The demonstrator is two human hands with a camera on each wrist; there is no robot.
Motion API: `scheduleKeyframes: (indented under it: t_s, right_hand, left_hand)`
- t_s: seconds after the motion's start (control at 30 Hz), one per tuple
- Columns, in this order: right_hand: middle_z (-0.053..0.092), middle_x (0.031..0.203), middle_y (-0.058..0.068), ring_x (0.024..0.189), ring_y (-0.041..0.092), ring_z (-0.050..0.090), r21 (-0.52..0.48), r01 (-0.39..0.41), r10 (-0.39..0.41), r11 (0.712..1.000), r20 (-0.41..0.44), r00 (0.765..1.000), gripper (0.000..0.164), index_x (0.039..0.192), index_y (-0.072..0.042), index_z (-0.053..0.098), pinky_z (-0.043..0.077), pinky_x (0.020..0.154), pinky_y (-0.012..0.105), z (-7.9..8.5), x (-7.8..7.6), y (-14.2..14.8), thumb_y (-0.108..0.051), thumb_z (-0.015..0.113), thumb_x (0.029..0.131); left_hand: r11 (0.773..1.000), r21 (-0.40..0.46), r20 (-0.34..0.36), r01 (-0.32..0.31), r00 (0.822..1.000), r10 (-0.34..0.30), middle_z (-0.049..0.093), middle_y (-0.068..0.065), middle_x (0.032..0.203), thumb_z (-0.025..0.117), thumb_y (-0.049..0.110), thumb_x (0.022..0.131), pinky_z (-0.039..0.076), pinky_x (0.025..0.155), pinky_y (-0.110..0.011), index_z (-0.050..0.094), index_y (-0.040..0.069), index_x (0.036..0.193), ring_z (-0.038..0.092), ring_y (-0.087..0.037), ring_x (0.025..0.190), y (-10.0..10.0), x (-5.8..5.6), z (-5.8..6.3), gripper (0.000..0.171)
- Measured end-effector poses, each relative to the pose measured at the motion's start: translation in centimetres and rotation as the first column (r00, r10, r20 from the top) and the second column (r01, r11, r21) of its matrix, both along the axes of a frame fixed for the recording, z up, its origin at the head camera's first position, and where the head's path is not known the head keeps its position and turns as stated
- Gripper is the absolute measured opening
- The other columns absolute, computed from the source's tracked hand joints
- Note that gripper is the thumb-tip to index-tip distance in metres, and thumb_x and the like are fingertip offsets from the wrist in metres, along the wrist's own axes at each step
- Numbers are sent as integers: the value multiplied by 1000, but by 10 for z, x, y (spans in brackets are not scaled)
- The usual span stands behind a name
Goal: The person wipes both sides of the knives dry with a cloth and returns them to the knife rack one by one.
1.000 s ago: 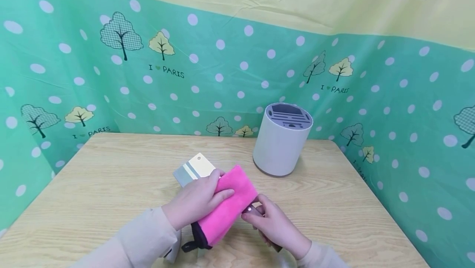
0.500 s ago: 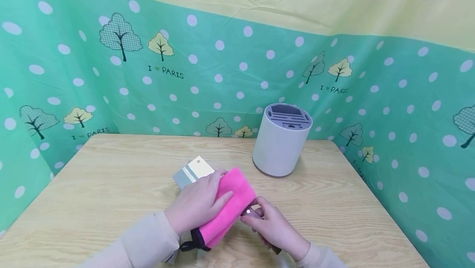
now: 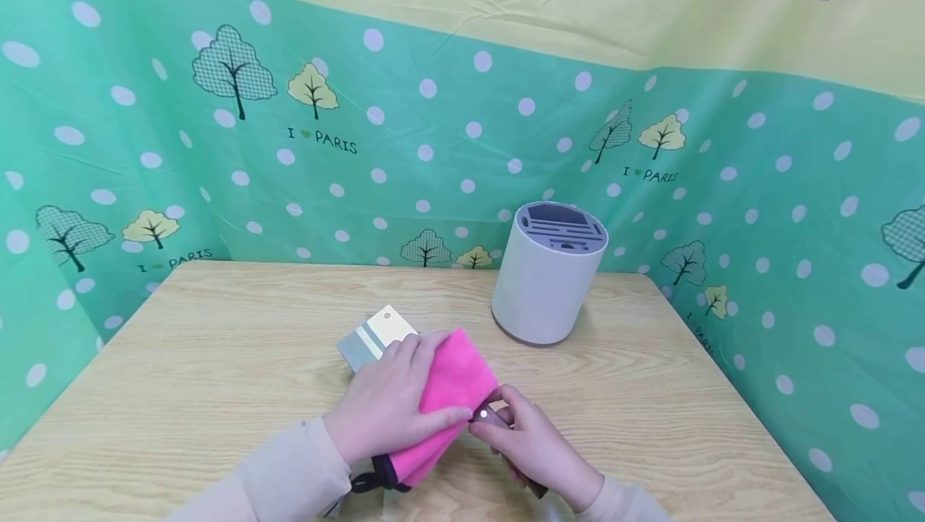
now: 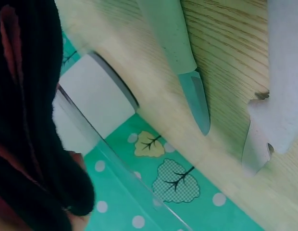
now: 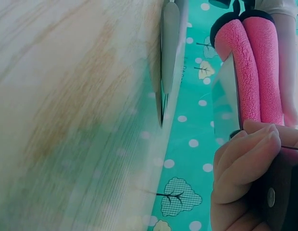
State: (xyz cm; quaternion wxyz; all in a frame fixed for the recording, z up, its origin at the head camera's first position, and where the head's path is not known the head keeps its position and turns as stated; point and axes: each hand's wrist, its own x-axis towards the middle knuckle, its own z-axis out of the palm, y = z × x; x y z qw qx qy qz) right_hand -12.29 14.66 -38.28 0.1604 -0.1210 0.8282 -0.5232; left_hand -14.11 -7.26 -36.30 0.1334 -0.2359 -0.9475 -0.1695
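Note:
In the head view my right hand (image 3: 535,442) grips the dark riveted handle (image 3: 494,416) of a cleaver. Its broad blade (image 3: 359,345), with a small hole in the far corner, points away to the left and mirrors the surroundings. Folded over the blade is a pink cloth (image 3: 462,369) with black edging and a loop. My left hand (image 3: 386,401) holds that cloth against the blade, its thumb stretched towards the handle. Cloth and left hand hide the blade's middle. On the table in the left wrist view lie a green-handled knife (image 4: 180,53) and a whitish notched tool (image 4: 283,91), its kind unclear.
Behind my hands, to the right, stands a white cylindrical knife block (image 3: 545,289) with a grey slotted top. The wooden table (image 3: 217,361) is bordered by a green dotted curtain (image 3: 405,144) at its back and sides.
My left thumb has shifted right and down along the cloth towards the handle. The cloth and blade have sunk slightly. My right hand keeps its grip almost in place.

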Motion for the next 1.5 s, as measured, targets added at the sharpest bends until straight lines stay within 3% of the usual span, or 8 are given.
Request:
scheduleKeyframes:
  t_s: [0.27, 0.5, 0.8, 1.03, 1.5]
  right_hand:
    - [53, 67, 2, 40, 5, 43, -4, -3, 3, 1000, 9, 1000, 42, 121, -2, 51, 36, 36, 20, -1, -1, 1, -30, 67, 93]
    - [55, 68, 3, 40, 5, 42, -14, -1, 1, 1000, 15, 1000, 45, 123, -2, 51, 36, 36, 20, -1, 0, 1, -31, 67, 93]
    - [55, 70, 4, 41, 7, 43, -25, 0, 0, 1000, 15, 1000, 45, 128, -6, 50, 37, 37, 20, -1, 0, 1, -30, 66, 94]
    - [55, 70, 5, 42, 8, 44, -31, 1, -1, 1000, 3, 1000, 44, 127, -5, 49, 37, 37, 19, -3, 1, 2, -29, 66, 94]
    - [55, 71, 4, 42, 8, 44, -38, 9, -8, 999, 15, 1000, 44, 127, -4, 50, 36, 37, 19, -3, 2, 2, -28, 66, 94]
  left_hand:
    - [998, -64, -67, 21, 997, -25, 56, -13, 128, 61, 77, 77, 50, 64, -30, 36, 14, 151, 57, -22, 100, 1, 6, -2, 100]
    - [993, -116, -110, 24, 993, -37, 56, -13, 128, 66, 69, 77, 45, 60, -27, 44, 15, 147, 53, -19, 90, 2, 9, -4, 91]
    - [994, -111, -126, 14, 992, -28, 57, -12, 126, 64, 61, 84, 46, 67, -32, 49, 30, 145, 54, -22, 96, 4, 13, -6, 69]
    - [990, -138, -151, 15, 988, -36, 55, -12, 131, 61, 58, 88, 45, 67, -32, 53, 32, 142, 53, -21, 97, 5, 13, -9, 61]
    - [988, -155, -144, 26, 988, -49, 57, -11, 128, 60, 57, 89, 46, 68, -32, 54, 31, 142, 53, -21, 96, 2, 11, -9, 59]
